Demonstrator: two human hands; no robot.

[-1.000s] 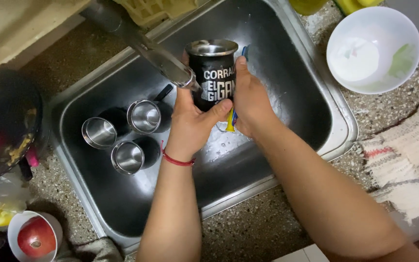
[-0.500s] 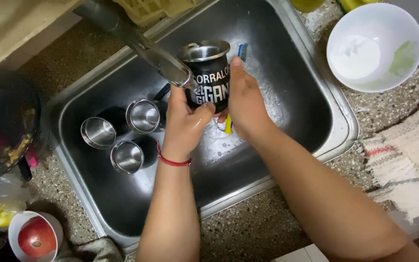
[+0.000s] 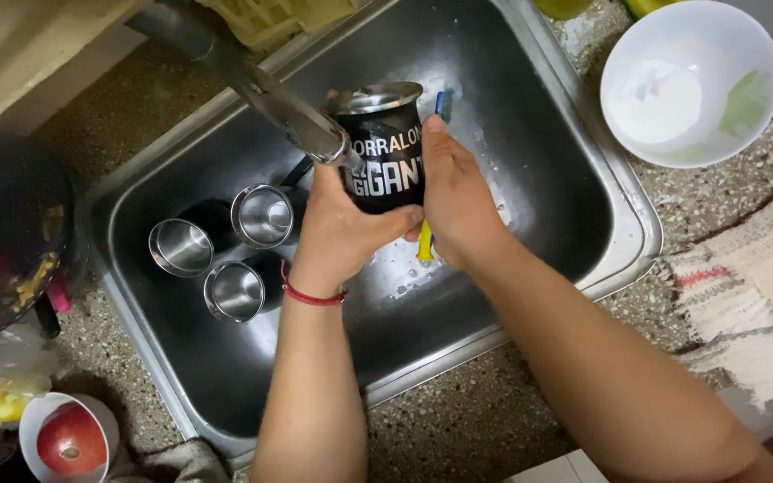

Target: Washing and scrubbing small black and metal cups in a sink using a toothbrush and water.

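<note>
Domestic kitchen. Evidence: a stainless steel sink [image 3: 583, 233] set into a speckled stone counter [image 3: 494, 429], with a metal tap [image 3: 261, 89] above. Three steel cups [image 3: 225, 250] lie in the basin. A white bowl [image 3: 753, 54], a woven cloth [image 3: 753, 304] and a dirty pan [image 3: 2, 233] occupy the counter.

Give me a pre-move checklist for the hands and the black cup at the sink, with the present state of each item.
1. Left hand grips the black metal-rimmed cup: ok.
2. Right hand steadies the cup's other side: ok.
3. Cup held over the steel sink basin, beside the metal faucet spout: ok.
4. Water running: cannot tell.
5. Yellow-and-blue scrubber pinned under the right hand's fingers: ok, mostly hidden.
6. Three steel cups lying clear of the hands: ok.
</note>
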